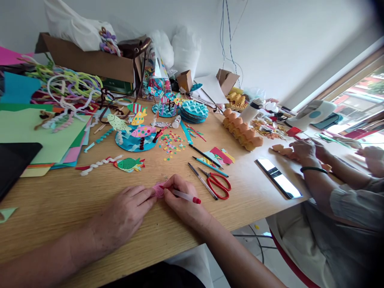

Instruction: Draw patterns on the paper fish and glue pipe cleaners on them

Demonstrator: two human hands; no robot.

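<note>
My left hand (126, 214) lies flat on the wooden table (60, 200), fingertips pressing the edge of a small pink paper piece (158, 190). My right hand (183, 200) grips a pen with a red cap (187, 196), its tip on the pink piece. Red scissors (220, 185) and several pencils (207, 160) lie just right of my right hand.
Paper fish (129, 163), a blue fish display (136, 138), confetti (171, 143), coloured paper sheets (39, 136) and pipe cleaners (69, 86) fill the back left. An egg carton (241, 130) and a phone (279, 178) lie right. Another person's hands (306, 150) work at the right edge.
</note>
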